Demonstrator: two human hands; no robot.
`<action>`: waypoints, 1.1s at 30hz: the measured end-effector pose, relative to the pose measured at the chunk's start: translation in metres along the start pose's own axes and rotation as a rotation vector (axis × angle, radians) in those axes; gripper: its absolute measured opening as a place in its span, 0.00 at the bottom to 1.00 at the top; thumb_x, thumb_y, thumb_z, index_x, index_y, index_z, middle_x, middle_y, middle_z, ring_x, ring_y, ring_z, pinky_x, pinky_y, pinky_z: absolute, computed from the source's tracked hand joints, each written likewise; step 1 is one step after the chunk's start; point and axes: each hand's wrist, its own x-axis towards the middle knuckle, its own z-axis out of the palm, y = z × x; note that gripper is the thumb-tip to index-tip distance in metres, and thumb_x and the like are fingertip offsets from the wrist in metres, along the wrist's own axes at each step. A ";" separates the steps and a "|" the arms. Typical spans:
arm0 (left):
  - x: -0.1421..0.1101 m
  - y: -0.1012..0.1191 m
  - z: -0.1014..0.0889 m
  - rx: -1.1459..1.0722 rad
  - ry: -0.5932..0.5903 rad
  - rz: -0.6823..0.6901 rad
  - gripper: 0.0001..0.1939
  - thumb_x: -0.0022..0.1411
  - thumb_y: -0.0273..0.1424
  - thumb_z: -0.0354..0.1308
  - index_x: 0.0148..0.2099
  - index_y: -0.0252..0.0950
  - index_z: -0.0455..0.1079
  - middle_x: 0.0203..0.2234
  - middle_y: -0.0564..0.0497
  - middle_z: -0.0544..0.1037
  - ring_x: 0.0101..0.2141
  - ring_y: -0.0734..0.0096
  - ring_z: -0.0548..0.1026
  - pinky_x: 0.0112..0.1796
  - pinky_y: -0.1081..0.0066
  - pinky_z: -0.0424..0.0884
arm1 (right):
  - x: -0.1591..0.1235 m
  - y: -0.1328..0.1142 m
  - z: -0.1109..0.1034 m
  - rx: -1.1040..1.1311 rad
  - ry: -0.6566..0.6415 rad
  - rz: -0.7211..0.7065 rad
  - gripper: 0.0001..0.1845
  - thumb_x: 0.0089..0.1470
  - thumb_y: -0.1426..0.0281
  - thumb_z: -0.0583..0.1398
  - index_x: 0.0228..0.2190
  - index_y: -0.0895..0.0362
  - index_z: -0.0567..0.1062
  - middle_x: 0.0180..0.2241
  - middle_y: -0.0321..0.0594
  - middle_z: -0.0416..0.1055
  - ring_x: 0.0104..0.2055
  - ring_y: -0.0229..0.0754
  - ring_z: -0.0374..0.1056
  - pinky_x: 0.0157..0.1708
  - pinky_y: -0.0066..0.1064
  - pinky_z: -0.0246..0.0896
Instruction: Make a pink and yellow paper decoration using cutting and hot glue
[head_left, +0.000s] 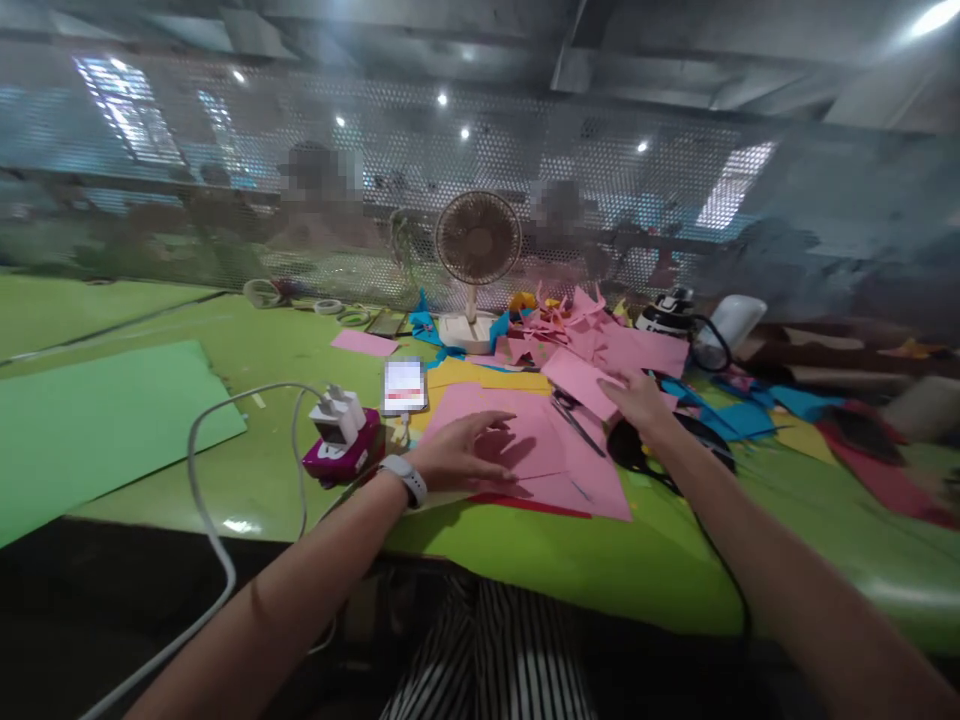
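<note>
My left hand, with a watch on its wrist, hovers above or rests on large pink sheets; its fingers are spread and hold nothing. My right hand grips the edge of a smaller piece of pink paper, raised slightly over the stack. Just below that piece lies a dark, slim tool, perhaps scissors, partly covered. A thin, small object lies on the lower part of the sheets. Red paper shows under their front edge, and yellow paper behind them.
A small fan stands at the back beside heaped pink scraps. To the left are a phone, a purple power strip with chargers, a looping white cable and green paper. A round black object lies under my right forearm.
</note>
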 end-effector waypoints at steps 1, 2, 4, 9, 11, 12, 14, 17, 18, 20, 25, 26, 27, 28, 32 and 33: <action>-0.001 0.003 0.002 0.079 -0.019 0.000 0.39 0.43 0.41 0.68 0.58 0.40 0.62 0.50 0.43 0.70 0.49 0.55 0.68 0.47 0.59 0.64 | 0.003 0.007 -0.001 -0.013 0.042 0.006 0.24 0.54 0.64 0.51 0.49 0.64 0.69 0.42 0.52 0.73 0.42 0.51 0.70 0.41 0.44 0.64; -0.001 0.005 0.004 0.149 -0.035 0.007 0.36 0.44 0.42 0.67 0.56 0.40 0.64 0.49 0.43 0.71 0.47 0.55 0.69 0.46 0.59 0.64 | 0.003 0.011 -0.003 -0.027 0.073 -0.004 0.26 0.53 0.65 0.53 0.51 0.64 0.67 0.45 0.54 0.71 0.46 0.53 0.68 0.44 0.47 0.62; 0.000 0.008 0.006 0.237 -0.050 0.041 0.28 0.49 0.40 0.64 0.53 0.39 0.67 0.45 0.45 0.74 0.43 0.58 0.71 0.43 0.62 0.66 | -0.004 0.012 -0.003 -0.051 0.086 -0.068 0.29 0.49 0.65 0.57 0.52 0.64 0.66 0.52 0.57 0.65 0.54 0.56 0.61 0.52 0.51 0.54; 0.004 0.006 0.004 0.311 -0.077 0.092 0.21 0.54 0.30 0.57 0.51 0.39 0.69 0.41 0.46 0.77 0.40 0.62 0.73 0.42 0.67 0.66 | -0.046 -0.010 0.004 -0.032 -0.131 -0.315 0.16 0.51 0.65 0.59 0.42 0.57 0.76 0.48 0.49 0.70 0.51 0.48 0.65 0.52 0.43 0.58; 0.005 0.003 0.003 0.297 -0.081 0.087 0.21 0.54 0.28 0.56 0.52 0.39 0.68 0.42 0.47 0.77 0.41 0.63 0.73 0.42 0.67 0.66 | -0.059 -0.017 0.006 -0.010 -0.233 -0.408 0.19 0.50 0.63 0.61 0.44 0.53 0.75 0.50 0.45 0.70 0.52 0.46 0.65 0.51 0.41 0.59; 0.005 0.003 0.004 0.274 -0.078 0.083 0.21 0.55 0.27 0.55 0.52 0.39 0.68 0.42 0.47 0.77 0.41 0.63 0.73 0.43 0.67 0.66 | -0.064 -0.020 0.007 -0.014 -0.287 -0.449 0.22 0.49 0.61 0.62 0.47 0.53 0.73 0.52 0.46 0.68 0.54 0.47 0.63 0.52 0.42 0.59; 0.005 0.002 0.005 0.206 -0.059 0.071 0.19 0.57 0.28 0.54 0.51 0.39 0.69 0.42 0.46 0.77 0.40 0.64 0.73 0.43 0.67 0.67 | -0.070 -0.022 0.009 -0.053 -0.390 -0.509 0.30 0.48 0.57 0.62 0.52 0.54 0.69 0.55 0.48 0.65 0.56 0.50 0.60 0.53 0.44 0.58; 0.004 0.002 0.008 0.102 -0.013 0.047 0.17 0.59 0.33 0.55 0.50 0.36 0.69 0.40 0.45 0.77 0.39 0.65 0.74 0.42 0.67 0.69 | -0.074 -0.024 0.013 -0.126 -0.466 -0.561 0.30 0.51 0.56 0.59 0.53 0.57 0.68 0.54 0.51 0.66 0.56 0.51 0.61 0.53 0.45 0.58; 0.004 0.002 0.009 0.082 -0.001 0.044 0.17 0.59 0.34 0.55 0.50 0.36 0.70 0.40 0.44 0.77 0.39 0.65 0.74 0.42 0.67 0.69 | -0.075 -0.025 0.014 -0.139 -0.464 -0.582 0.28 0.53 0.57 0.58 0.53 0.57 0.68 0.53 0.51 0.67 0.55 0.50 0.62 0.53 0.45 0.59; 0.003 0.003 0.010 0.065 0.003 0.049 0.18 0.59 0.36 0.56 0.51 0.36 0.69 0.40 0.44 0.77 0.39 0.65 0.74 0.42 0.67 0.69 | -0.078 -0.028 0.016 -0.154 -0.421 -0.636 0.24 0.56 0.61 0.56 0.51 0.58 0.69 0.51 0.51 0.69 0.54 0.50 0.64 0.51 0.44 0.61; 0.000 0.008 0.008 0.131 -0.002 0.056 0.23 0.55 0.41 0.60 0.51 0.36 0.69 0.44 0.43 0.75 0.43 0.61 0.72 0.44 0.65 0.67 | -0.083 -0.033 0.022 -0.162 -0.232 -0.753 0.14 0.61 0.71 0.51 0.42 0.58 0.74 0.40 0.46 0.76 0.43 0.44 0.71 0.44 0.38 0.67; -0.001 0.009 0.007 0.162 0.000 0.055 0.24 0.54 0.42 0.61 0.51 0.37 0.69 0.44 0.43 0.75 0.44 0.60 0.72 0.44 0.65 0.67 | -0.083 -0.034 0.023 -0.159 -0.197 -0.753 0.13 0.61 0.71 0.51 0.40 0.57 0.74 0.39 0.45 0.77 0.41 0.44 0.72 0.42 0.38 0.68; -0.001 0.010 0.007 0.192 0.003 0.056 0.25 0.53 0.42 0.62 0.51 0.37 0.69 0.44 0.44 0.75 0.44 0.60 0.72 0.43 0.64 0.67 | -0.083 -0.034 0.024 -0.154 -0.163 -0.745 0.13 0.61 0.71 0.51 0.39 0.57 0.74 0.38 0.45 0.77 0.40 0.44 0.72 0.40 0.38 0.68; -0.001 0.010 0.008 0.216 0.002 0.060 0.25 0.52 0.43 0.62 0.51 0.38 0.69 0.43 0.44 0.75 0.43 0.59 0.72 0.43 0.64 0.66 | -0.082 -0.034 0.025 -0.146 -0.130 -0.736 0.12 0.61 0.71 0.51 0.38 0.57 0.74 0.37 0.45 0.76 0.39 0.44 0.72 0.39 0.38 0.69; 0.002 0.006 0.012 0.149 0.062 0.021 0.19 0.55 0.40 0.60 0.48 0.38 0.72 0.40 0.45 0.77 0.40 0.60 0.73 0.41 0.65 0.66 | -0.081 -0.037 0.026 -0.093 0.010 -0.709 0.10 0.61 0.71 0.51 0.39 0.57 0.72 0.38 0.47 0.75 0.41 0.45 0.71 0.41 0.39 0.68; 0.003 0.004 0.013 0.091 0.097 -0.006 0.17 0.56 0.38 0.59 0.46 0.38 0.73 0.40 0.46 0.78 0.40 0.61 0.73 0.42 0.65 0.66 | -0.081 -0.038 0.026 -0.079 0.034 -0.705 0.10 0.61 0.71 0.51 0.39 0.56 0.71 0.38 0.47 0.75 0.41 0.44 0.71 0.42 0.38 0.68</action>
